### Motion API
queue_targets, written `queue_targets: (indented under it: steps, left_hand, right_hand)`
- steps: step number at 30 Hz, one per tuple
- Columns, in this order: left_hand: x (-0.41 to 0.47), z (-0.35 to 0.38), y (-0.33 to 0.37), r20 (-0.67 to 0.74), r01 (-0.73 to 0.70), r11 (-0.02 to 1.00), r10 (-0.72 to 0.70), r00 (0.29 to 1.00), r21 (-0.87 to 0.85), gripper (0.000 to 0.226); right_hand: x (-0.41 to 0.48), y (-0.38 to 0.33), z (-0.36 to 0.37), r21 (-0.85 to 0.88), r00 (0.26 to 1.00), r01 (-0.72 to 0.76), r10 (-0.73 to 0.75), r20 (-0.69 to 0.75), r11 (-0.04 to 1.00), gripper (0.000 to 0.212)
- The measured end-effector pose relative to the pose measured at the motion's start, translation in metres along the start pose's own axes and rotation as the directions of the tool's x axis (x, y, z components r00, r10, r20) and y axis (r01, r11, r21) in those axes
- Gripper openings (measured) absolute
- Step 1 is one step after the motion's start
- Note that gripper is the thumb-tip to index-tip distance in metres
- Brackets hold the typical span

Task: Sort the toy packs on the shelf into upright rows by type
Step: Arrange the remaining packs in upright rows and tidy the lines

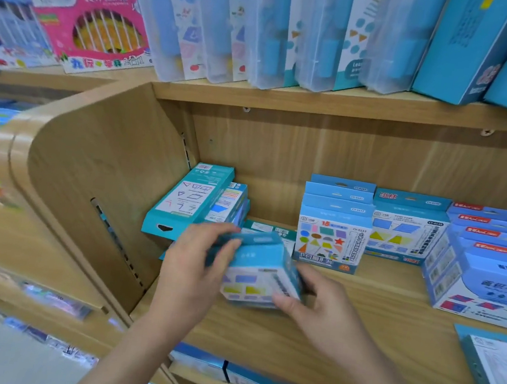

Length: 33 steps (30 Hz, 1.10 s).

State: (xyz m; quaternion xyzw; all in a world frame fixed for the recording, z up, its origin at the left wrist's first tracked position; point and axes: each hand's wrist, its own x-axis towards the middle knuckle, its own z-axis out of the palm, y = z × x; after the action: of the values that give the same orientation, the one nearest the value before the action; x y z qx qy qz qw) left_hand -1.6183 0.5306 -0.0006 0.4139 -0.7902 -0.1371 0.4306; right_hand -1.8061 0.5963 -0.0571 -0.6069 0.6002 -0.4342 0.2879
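Both hands grasp a blue toy pack [256, 267], left hand [198, 258] curled over its top, right hand [318, 305] pinching its lower corner, just left of the upright shapes row [331, 240]; it should be squared upright, face forward, before seating; further left teal boxes [188, 203] lean tilted; flat packs [268, 229] beside that row crowd the gap.

Bright, even light is cast from above; soft shadow is thrown beneath the upper light wooden shelf board [318, 103]. The blue cardboard toy pack [256, 270] is motion-blurred. Edges are bowed by wide-angle distortion.
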Motion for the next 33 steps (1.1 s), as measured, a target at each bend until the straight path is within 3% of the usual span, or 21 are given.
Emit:
queue_targets:
  steps: [3,6,8,13,17,19,21,22,23,25,28,33]
  left_hand:
    - [0.009,-0.002,0.005,0.0,0.27,0.887,-0.291,0.957,-0.374,0.036]
    - [0.002,-0.003,0.01,0.246,0.442,0.725,-0.368,0.897,-0.528,0.047]
    - [-0.008,0.002,0.018,0.375,0.516,0.646,-0.357,0.855,-0.562,0.047]
    - [-0.018,0.012,0.019,0.363,0.526,0.587,-0.381,0.85,-0.615,0.05]
    - [-0.024,0.02,0.011,0.496,0.593,0.575,-0.338,0.8,-0.563,0.051]
    - [-0.026,0.023,-0.002,0.532,0.51,0.748,-0.25,0.809,-0.424,0.049]
    - [-0.025,0.029,-0.023,0.487,0.216,0.97,-0.137,0.863,-0.111,0.047]
    - [-0.023,0.032,-0.031,0.488,0.061,0.996,-0.087,0.869,0.069,0.049]
    - [-0.022,0.036,-0.036,0.505,-0.034,0.98,-0.071,0.86,0.196,0.051]
    - [-0.021,0.045,-0.045,0.549,-0.081,0.95,-0.102,0.83,0.3,0.054]
    - [-0.023,0.059,-0.053,0.57,-0.11,0.93,-0.119,0.813,0.352,0.058]
    - [-0.024,0.063,-0.047,0.517,-0.154,0.904,-0.083,0.852,0.399,0.051]
  right_hand:
    - [0.001,-0.005,-0.01,0.353,0.989,-0.13,0.148,-0.024,0.926,0.03]
    - [0.0,-0.014,-0.022,0.534,0.974,-0.166,0.223,-0.044,0.829,0.031]
    - [0.0,-0.017,-0.026,0.553,0.97,-0.165,0.234,-0.057,0.817,0.037]
    - [-0.006,-0.021,-0.029,0.554,0.971,-0.153,0.23,-0.071,0.819,0.042]
    - [-0.011,-0.02,-0.037,0.522,0.959,-0.154,0.253,-0.124,0.839,0.033]
    - [-0.017,-0.015,-0.047,0.472,0.947,-0.157,0.268,-0.176,0.867,0.03]
    - [-0.024,-0.008,-0.061,0.427,0.927,-0.175,0.294,-0.232,0.887,0.031]
    - [-0.027,-0.004,-0.068,0.412,0.915,-0.185,0.309,-0.259,0.892,0.03]
    - [-0.03,0.0,-0.074,0.396,0.902,-0.194,0.322,-0.287,0.898,0.03]
    - [-0.035,0.007,-0.083,0.356,0.876,-0.223,0.346,-0.336,0.908,0.031]
    - [-0.039,0.013,-0.088,0.344,0.86,-0.242,0.365,-0.356,0.907,0.03]
    - [-0.05,0.02,-0.092,0.323,0.859,-0.268,0.377,-0.347,0.908,0.032]
